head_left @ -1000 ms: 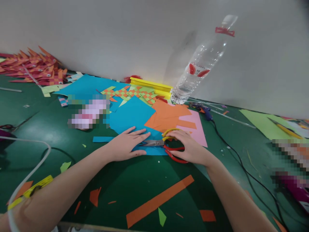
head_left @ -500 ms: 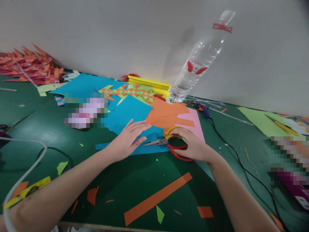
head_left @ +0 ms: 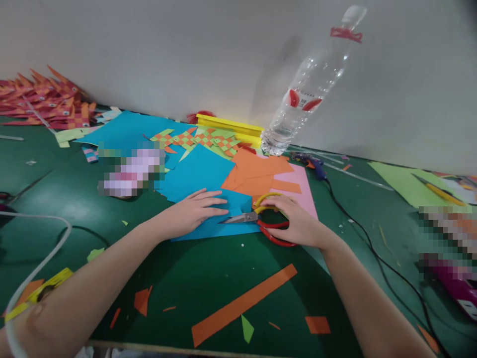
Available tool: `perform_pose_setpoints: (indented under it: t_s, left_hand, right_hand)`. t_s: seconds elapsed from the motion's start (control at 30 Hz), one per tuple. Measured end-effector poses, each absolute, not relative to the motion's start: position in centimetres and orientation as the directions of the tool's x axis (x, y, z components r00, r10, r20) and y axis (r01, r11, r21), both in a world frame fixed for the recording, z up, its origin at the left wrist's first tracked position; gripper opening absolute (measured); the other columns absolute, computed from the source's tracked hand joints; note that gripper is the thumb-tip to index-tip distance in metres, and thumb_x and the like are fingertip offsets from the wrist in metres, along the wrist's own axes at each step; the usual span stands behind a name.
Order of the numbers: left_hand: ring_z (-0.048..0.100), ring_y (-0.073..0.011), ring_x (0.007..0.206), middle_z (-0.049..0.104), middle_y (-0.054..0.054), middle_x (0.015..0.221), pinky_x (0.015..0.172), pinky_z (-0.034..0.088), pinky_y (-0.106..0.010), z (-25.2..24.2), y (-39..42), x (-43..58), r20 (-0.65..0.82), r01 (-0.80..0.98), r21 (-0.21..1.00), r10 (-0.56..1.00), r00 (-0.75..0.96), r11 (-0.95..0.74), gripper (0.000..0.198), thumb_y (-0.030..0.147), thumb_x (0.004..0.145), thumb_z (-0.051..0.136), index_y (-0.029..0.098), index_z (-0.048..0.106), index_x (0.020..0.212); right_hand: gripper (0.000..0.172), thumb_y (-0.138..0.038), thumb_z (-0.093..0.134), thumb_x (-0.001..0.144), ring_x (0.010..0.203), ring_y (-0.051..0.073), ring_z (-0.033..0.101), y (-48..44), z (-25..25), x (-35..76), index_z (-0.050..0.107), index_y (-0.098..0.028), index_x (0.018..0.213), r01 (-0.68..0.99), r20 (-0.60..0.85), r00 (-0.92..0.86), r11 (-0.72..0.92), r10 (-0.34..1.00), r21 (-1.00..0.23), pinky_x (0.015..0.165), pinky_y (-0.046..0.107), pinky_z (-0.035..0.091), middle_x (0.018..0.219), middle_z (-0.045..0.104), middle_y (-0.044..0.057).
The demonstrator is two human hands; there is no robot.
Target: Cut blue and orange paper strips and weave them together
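My left hand (head_left: pixel 197 213) lies flat on blue paper (head_left: pixel 203 169), fingers stretched out to the right, nothing in its grasp. Just beside its fingertips are the closed-looking blades of a pair of scissors (head_left: pixel 246 218), lying over the blue sheet. One handle of the scissors is yellow, the other red, and my right hand (head_left: pixel 292 219) grips them. Behind the hands, pieces of orange paper (head_left: pixel 249 171) overlap the blue paper and a pink sheet (head_left: pixel 303 184). Part of the blue paper is hidden under my left hand.
A plastic bottle (head_left: pixel 298 99) leans at the wall beside a yellow strip (head_left: pixel 231 125). Woven paper fish (head_left: pixel 194 140) lie at the back, more (head_left: pixel 48 104) at far left. A glue gun (head_left: pixel 311 163) trails a black cord. An orange strip (head_left: pixel 244 306) and scraps lie in front.
My left hand has shifted slightly left and flattened onto the blue paper, covering the strip's left end. My right hand and the scissors have barely moved.
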State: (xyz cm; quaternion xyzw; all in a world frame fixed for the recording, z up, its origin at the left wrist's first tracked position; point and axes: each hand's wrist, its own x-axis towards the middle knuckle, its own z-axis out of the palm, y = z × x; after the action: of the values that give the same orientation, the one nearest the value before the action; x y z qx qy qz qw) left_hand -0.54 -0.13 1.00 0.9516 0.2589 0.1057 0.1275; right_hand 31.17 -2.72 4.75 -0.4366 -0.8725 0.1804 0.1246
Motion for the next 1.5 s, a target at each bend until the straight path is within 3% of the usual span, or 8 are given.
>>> perform_pose_setpoints:
  t_s: [0.3,0.53,0.73,0.9,1.5]
  left_hand:
    - [0.019,-0.0181,0.145,0.042,0.002,0.149,0.117,0.018,-0.047,0.55,0.06,-0.68,0.132,0.456,0.275,0.504,0.854,-0.846,0.051,0.005,0.095,0.029,0.030,0.052,0.134]
    - [0.015,-0.0190,0.146,0.040,0.004,0.149,0.117,0.011,-0.052,0.58,-0.11,-0.75,0.134,0.490,0.224,0.525,0.841,-0.842,0.058,-0.001,0.090,0.030,0.032,0.052,0.133]
    - [0.013,-0.0198,0.146,0.039,0.003,0.150,0.116,0.014,-0.052,0.60,-0.07,-0.68,0.119,0.490,0.218,0.522,0.845,-0.844,0.059,-0.002,0.090,0.030,0.031,0.052,0.133]
    - [0.011,-0.0194,0.146,0.041,0.003,0.149,0.117,0.009,-0.053,0.69,-0.26,-0.63,0.163,0.492,0.212,0.527,0.834,-0.844,0.063,-0.006,0.085,0.032,0.031,0.053,0.132]
    - [0.007,-0.0196,0.147,0.035,0.001,0.153,0.117,0.010,-0.053,0.83,-0.24,-0.45,0.139,0.508,0.196,0.537,0.832,-0.838,0.062,-0.004,0.087,0.035,0.033,0.052,0.133]
  right_hand:
    - [0.044,-0.034,0.065,0.077,0.130,0.031,0.045,-2.91,4.63,30.56,0.055,-0.029,0.120,0.735,0.038,-0.581,0.544,0.813,-0.405,0.105,0.056,0.035,0.130,0.059,0.006]
    - [0.047,-0.035,0.065,0.078,0.132,0.031,0.043,-2.85,4.80,31.03,0.054,-0.031,0.124,0.735,0.021,-0.586,0.543,0.810,-0.407,0.108,0.056,0.033,0.132,0.058,0.005]
    - [0.046,-0.035,0.064,0.079,0.131,0.031,0.044,-2.96,4.77,30.76,0.054,-0.028,0.123,0.753,0.019,-0.573,0.535,0.819,-0.384,0.107,0.057,0.034,0.131,0.058,0.007]
    - [0.045,-0.033,0.063,0.080,0.132,0.030,0.043,-2.83,4.66,30.73,0.052,-0.028,0.124,0.740,0.014,-0.594,0.552,0.805,-0.384,0.107,0.056,0.034,0.133,0.057,0.007]
    - [0.042,-0.036,0.063,0.081,0.128,0.031,0.048,-2.98,4.71,30.48,0.054,-0.027,0.121,0.736,0.035,-0.600,0.569,0.799,-0.367,0.105,0.056,0.035,0.130,0.060,0.007]
